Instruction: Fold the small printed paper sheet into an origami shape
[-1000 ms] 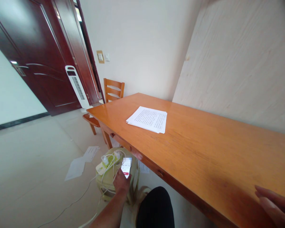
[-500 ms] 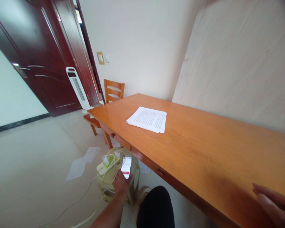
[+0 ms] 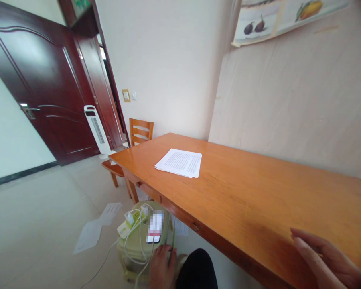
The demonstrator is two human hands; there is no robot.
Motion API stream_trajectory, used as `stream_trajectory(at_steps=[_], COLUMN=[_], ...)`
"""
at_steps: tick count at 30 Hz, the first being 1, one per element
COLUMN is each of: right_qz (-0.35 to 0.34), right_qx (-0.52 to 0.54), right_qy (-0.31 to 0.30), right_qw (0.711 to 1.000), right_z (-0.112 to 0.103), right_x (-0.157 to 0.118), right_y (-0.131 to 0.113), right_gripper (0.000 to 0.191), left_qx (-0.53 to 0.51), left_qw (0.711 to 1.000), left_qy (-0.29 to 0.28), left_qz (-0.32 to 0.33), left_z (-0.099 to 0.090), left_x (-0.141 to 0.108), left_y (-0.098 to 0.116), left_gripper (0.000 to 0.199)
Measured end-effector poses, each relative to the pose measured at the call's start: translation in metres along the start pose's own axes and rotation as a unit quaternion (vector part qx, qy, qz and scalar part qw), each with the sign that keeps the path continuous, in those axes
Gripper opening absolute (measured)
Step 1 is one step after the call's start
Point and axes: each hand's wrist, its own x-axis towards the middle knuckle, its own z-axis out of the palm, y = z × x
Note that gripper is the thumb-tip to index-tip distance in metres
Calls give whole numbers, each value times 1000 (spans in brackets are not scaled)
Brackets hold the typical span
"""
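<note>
On the pale green stool (image 3: 129, 251) lies a phone (image 3: 155, 228) with a lit, partly blurred screen and a white cable at its lower end. My left hand (image 3: 163, 265) is just below the phone at the stool's near edge, apart from it. Its fingers are loosely bent, with nothing seen in them. Over the right front of the wooden table (image 3: 243, 192), my right hand (image 3: 327, 257) is open, fingers stretched out and holding nothing. A stack of printed sheets (image 3: 180, 162) rests toward the table's far left end.
A green-and-white power strip (image 3: 130, 224) with plugged-in chargers and loose cables shares the stool. Loose papers (image 3: 88, 236) lie on the floor. A wooden chair (image 3: 141, 130), a white tower heater (image 3: 96, 130) and a dark red door (image 3: 39, 80) stand beyond.
My left hand has come off the phone and drawn back toward me. My right hand has moved left over the table. The view has tilted upward, showing fruit pictures on the wall.
</note>
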Motion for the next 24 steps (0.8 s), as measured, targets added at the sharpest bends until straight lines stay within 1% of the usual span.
stream_trajectory(at_steps=[1, 3, 5, 6, 8, 9, 11, 13, 14, 15, 16, 20, 22, 24], right_qz=[7, 21, 43, 47, 50, 49, 47, 55, 55, 56, 57, 47, 41, 38], right_qx=[5, 21, 36, 40, 46, 53, 70, 78, 84, 93, 103, 131, 140, 149], right_qy=[-14, -53, -60, -68, -54, -48, -42, -35, -39, -41, -44, -38, -37, -38], right_qw=[1000, 998, 997, 996, 996, 996, 996, 995, 994, 993, 992, 989, 989, 987], right_z=[-2, -6, -9, -11, -12, -12, -12, -10, -10, -9, -8, -6, -4, -2], right_x=[-1, -2, -3, -3, -4, -4, -3, -2, -1, -1, 0, 1, 2, 2], right_y=[-5, -15, -25, -29, -38, -42, -48, -51, -51, -52, -52, -53, -54, -55], right_gripper=[44, 45, 45, 45, 45, 45, 45, 43, 43, 42, 41, 40, 40, 39], left_qx=[-38, -98, -141, -159, -191, -203, -229, -256, -255, -238, -206, -157, -116, -68], left_qw=[999, 993, 984, 977, 958, 949, 926, 899, 893, 896, 907, 923, 935, 948], left_qy=[-7, -5, 16, 33, 70, 96, 142, 197, 224, 251, 264, 268, 263, 249], left_qz=[29, 59, 107, 139, 202, 222, 264, 297, 296, 280, 255, 226, 209, 186], left_z=[-8, -29, -53, -66, -90, -101, -120, -134, -139, -144, -148, -160, -164, -165], left_x=[-2, -5, -7, -7, -6, -4, 5, 21, 32, 45, 58, 120, 148, 170], left_y=[10, 34, 59, 73, 99, 112, 136, 158, 168, 177, 185, 207, 212, 214], left_gripper=[21, 29, 31, 33, 34, 33, 28, 24, 25, 27, 29, 31, 30, 31])
